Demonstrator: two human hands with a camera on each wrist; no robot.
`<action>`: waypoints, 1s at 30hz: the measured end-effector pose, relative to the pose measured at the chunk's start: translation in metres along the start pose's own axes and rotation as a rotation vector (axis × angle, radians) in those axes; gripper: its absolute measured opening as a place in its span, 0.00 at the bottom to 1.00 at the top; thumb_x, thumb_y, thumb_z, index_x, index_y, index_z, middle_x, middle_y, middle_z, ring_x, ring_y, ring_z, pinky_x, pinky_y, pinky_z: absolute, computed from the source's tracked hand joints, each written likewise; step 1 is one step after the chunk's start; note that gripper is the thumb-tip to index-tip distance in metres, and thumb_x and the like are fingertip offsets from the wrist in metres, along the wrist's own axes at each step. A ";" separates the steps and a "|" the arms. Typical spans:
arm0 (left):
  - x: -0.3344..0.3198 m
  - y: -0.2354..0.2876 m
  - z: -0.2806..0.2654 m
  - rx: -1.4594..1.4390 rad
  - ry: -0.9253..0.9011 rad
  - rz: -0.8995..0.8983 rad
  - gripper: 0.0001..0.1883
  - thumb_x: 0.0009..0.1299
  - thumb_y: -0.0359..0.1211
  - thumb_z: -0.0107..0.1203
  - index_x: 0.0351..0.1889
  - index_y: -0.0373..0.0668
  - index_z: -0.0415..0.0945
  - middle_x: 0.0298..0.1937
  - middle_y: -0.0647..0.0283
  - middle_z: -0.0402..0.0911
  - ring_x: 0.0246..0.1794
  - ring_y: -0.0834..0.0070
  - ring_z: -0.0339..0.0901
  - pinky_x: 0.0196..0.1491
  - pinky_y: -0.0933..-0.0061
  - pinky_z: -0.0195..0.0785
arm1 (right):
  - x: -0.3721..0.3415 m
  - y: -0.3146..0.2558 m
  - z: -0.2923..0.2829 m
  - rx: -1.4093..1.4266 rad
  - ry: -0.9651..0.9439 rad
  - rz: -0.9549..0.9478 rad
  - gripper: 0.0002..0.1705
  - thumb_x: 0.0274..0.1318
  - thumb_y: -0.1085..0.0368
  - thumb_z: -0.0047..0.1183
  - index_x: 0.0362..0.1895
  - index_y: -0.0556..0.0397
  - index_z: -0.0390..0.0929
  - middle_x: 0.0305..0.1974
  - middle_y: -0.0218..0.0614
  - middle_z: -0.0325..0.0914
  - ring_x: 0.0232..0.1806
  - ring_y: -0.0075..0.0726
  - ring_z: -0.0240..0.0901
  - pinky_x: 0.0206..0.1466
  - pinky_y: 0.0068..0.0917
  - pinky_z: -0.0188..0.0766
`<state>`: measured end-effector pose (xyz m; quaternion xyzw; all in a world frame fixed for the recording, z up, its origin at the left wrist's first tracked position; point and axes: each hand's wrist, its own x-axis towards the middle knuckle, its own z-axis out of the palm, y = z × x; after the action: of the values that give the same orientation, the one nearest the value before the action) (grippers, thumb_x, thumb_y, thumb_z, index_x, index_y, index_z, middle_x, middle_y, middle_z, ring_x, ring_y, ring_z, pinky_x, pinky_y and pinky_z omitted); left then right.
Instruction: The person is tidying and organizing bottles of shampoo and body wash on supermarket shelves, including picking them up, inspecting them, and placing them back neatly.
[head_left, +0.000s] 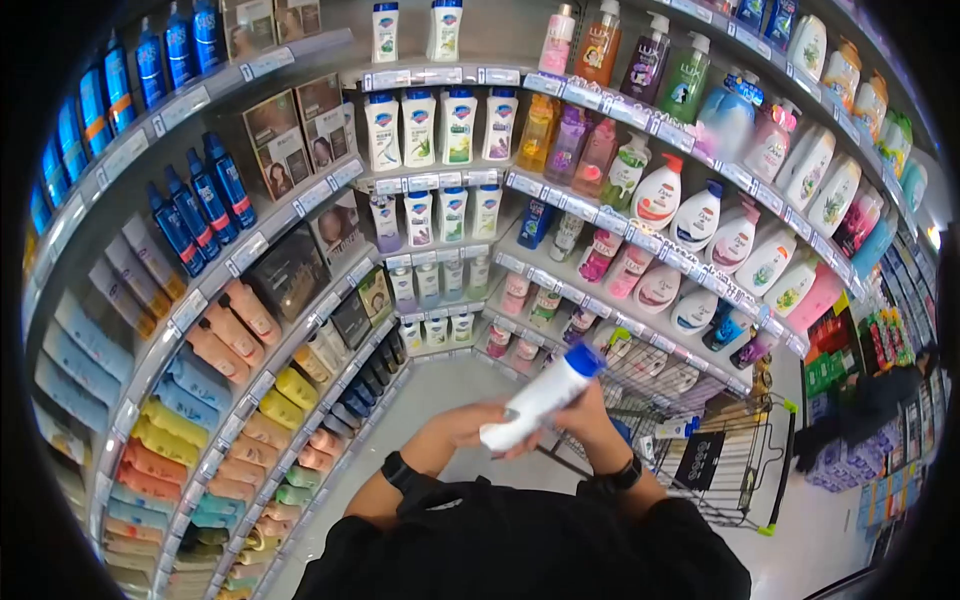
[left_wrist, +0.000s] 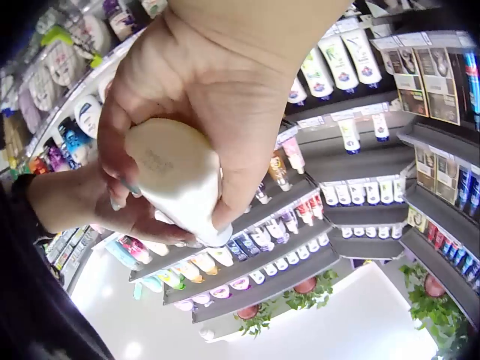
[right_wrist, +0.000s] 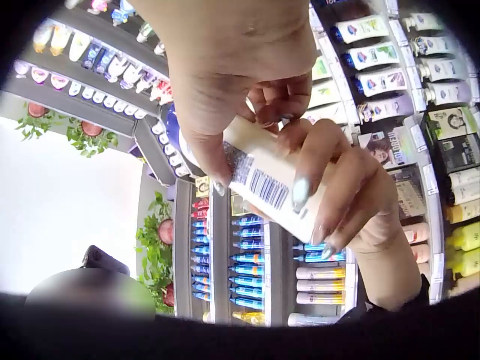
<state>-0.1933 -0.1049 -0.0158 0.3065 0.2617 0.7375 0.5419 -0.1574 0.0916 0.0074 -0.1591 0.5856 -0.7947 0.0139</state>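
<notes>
A white bottle (head_left: 545, 395) with a blue cap (head_left: 584, 359) is held tilted in front of the body, cap end up and to the right in the head view. My left hand (head_left: 472, 424) grips its lower end; in the left wrist view its fingers and thumb curl around the bottle near the rounded base (left_wrist: 169, 161). Closer to the cap, my right hand (head_left: 585, 415) holds the other end. The right wrist view shows a barcode label (right_wrist: 270, 191) on the bottle's back, between the right thumb and the left fingers (right_wrist: 337, 187).
Curved shelves (head_left: 440, 185) full of bottles surround the front and both sides, with white, blue-capped bottles (head_left: 420, 135) at the centre. A wire shopping cart (head_left: 765, 420) stands at the right, holding white bottles with blue caps (head_left: 675, 429). Beyond it is a person in dark clothing (head_left: 880, 400).
</notes>
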 end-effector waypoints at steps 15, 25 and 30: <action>-0.110 0.087 -0.007 0.116 0.210 0.269 0.38 0.66 0.65 0.30 0.52 0.37 0.63 0.31 0.53 0.73 0.12 0.80 0.65 0.12 0.84 0.53 | 0.122 0.025 0.123 -0.075 -0.427 -0.007 0.39 0.52 0.62 0.56 0.64 0.57 0.50 0.58 0.38 0.61 0.59 0.32 0.60 0.62 0.33 0.57; -0.108 0.096 -0.001 0.099 0.158 0.386 0.39 0.66 0.66 0.27 0.56 0.41 0.60 0.34 0.50 0.73 0.16 0.74 0.67 0.15 0.80 0.58 | 0.124 0.016 0.155 0.182 -0.278 0.149 0.34 0.53 0.58 0.53 0.60 0.61 0.57 0.48 0.44 0.74 0.37 0.30 0.78 0.25 0.18 0.77; -0.115 0.097 0.009 0.114 0.203 0.465 0.39 0.67 0.65 0.28 0.58 0.39 0.57 0.29 0.48 0.72 0.11 0.76 0.65 0.09 0.82 0.56 | 0.124 0.013 0.167 0.206 -0.342 0.153 0.33 0.53 0.61 0.51 0.61 0.61 0.56 0.52 0.42 0.71 0.41 0.29 0.75 0.29 0.19 0.70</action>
<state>-0.2230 -0.2417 0.0405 0.3127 0.2783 0.8533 0.3108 -0.2328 -0.0927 0.0685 -0.2445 0.5006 -0.8085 0.1894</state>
